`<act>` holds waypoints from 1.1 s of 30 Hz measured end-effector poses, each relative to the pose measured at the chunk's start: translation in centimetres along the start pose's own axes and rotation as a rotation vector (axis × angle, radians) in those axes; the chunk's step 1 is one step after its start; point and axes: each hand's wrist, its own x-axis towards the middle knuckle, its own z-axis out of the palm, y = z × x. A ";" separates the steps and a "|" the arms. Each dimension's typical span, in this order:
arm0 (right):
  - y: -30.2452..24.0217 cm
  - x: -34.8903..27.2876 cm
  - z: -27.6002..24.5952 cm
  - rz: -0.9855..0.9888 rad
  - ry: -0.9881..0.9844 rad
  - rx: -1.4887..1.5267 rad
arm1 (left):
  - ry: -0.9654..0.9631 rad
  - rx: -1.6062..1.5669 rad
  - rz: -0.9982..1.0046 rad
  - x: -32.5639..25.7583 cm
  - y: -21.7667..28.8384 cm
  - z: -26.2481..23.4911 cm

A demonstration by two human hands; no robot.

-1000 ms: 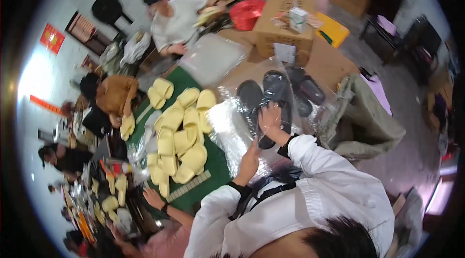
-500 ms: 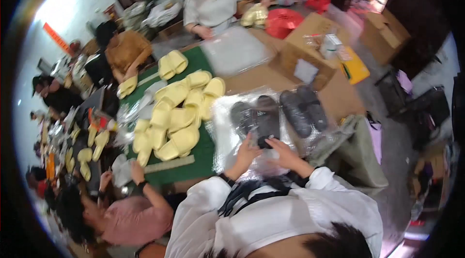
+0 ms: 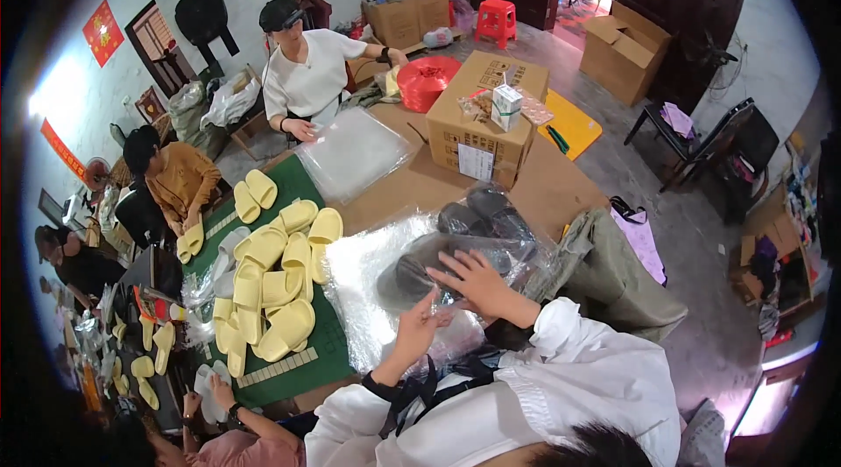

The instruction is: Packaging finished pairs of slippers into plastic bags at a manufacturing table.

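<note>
**Inspector:** Report the hands first.

**Operator:** I see the left hand [image 3: 413, 329] raised at the near edge of the clear plastic bags [image 3: 372, 287], fingers spread open, gripping nothing that I can make out. The right hand [image 3: 477, 281] lies flat with fingers splayed on top of a dark slipper [image 3: 420, 272] that sits inside a clear bag. The two hands are near each other, not touching.

**Inspector:** Where is that slipper?

**Operator:** On the brown table [image 3: 552, 191], directly ahead of me, partly under the right palm. More dark slippers [image 3: 486, 213] lie just beyond it, also under plastic.

**Inspector:** Surroundings?

**Operator:** To my left, a heap of yellow slippers [image 3: 276, 279] rests on a green mat [image 3: 320, 344]. Further out, a stack of flat clear bags [image 3: 359, 152] and a cardboard box [image 3: 486, 112] with a small carton on top. A person in a white shirt [image 3: 307, 73] sits at the far end; another in an orange top [image 3: 180, 180] sits at the left side. A red stool [image 3: 497, 20] stands beyond.
</note>
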 end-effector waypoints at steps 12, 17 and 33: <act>8.0 5.1 -2.4 -0.026 0.456 -0.173 | 0.033 0.442 -0.126 -1.6 -3.3 -2.9; 10.2 4.8 -0.5 0.125 0.302 -0.241 | -0.048 0.665 -0.254 -4.0 -9.1 -6.0; 0.2 4.9 8.9 0.234 -0.058 0.078 | 0.846 0.596 -0.096 -5.9 -9.8 -21.0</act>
